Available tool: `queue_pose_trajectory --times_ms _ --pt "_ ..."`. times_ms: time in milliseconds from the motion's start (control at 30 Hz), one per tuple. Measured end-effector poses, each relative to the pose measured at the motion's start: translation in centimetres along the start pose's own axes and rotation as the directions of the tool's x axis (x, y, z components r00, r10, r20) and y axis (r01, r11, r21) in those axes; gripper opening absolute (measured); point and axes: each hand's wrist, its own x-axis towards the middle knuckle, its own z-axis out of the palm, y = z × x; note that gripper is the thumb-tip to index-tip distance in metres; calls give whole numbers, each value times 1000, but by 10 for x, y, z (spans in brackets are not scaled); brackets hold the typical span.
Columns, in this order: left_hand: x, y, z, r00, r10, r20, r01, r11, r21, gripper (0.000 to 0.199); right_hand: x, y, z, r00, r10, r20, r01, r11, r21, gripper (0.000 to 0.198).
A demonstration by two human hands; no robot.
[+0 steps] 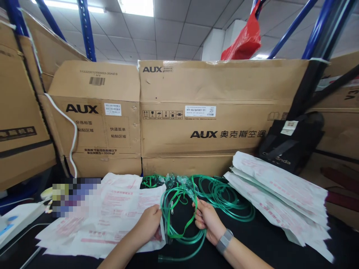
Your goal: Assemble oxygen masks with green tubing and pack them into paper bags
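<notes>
My left hand (150, 223) is closed on the edge of a white pouch (153, 195) with red print, its thumb on top near the pouch's right side. My right hand (209, 220) pinches a coil of green tubing (193, 241) with a bright green elastic strap (185, 226), just right of the pouch. One tube end hangs loose toward me. At the top of the coil, clear plastic parts (185, 182) overlap others behind, so I cannot tell which belong together. More white printed pouches (112, 209) lie under and left of my left hand.
Another coil of green tubing (235, 203) lies behind my right hand. A stack of white pouches (277, 201) leans at the right, near a black bag (286, 145). Large cardboard boxes (174, 144) wall off the back. A white cable (74, 138) hangs at left.
</notes>
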Motion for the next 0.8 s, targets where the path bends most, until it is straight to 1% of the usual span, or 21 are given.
queue_pose_trajectory --times_ms 67,133,233,367,533,600,667,733,767,800 --pt "2 -1 3 1000 1 -21 -3 996 -87 21 0 2 1 999 -28 -32 27 999 -40 37" --pt "4 1 3 997 16 -71 -27 989 -148 20 -1 3 2 997 -53 -56 49 996 -71 39" --pt "5 4 0 985 54 -165 -85 978 -192 23 -2 3 2 995 -71 -74 64 993 -100 40" --pt "6 5 -1 961 134 -243 -170 976 -135 25 -5 3 4 995 -76 -58 70 992 -110 40" --pt "-6 9 3 933 255 -252 -257 966 25 25 -13 2 11 995 -87 41 92 984 -151 39" --pt "-12 12 6 908 322 -268 -302 946 114 21 -15 3 14 994 -65 88 82 975 -205 39" --pt "-15 14 9 869 385 -310 -342 921 186 20 -16 5 15 991 -33 132 66 964 -258 39" --pt "-15 14 11 843 406 -353 -370 914 168 20 -16 7 16 988 -21 154 65 955 -289 38" --pt "-14 14 11 845 391 -366 -377 919 112 21 -16 8 15 988 -26 155 72 952 -299 38" --pt "-12 14 10 856 363 -368 -375 926 41 22 -15 9 15 988 -33 152 78 950 -303 37"
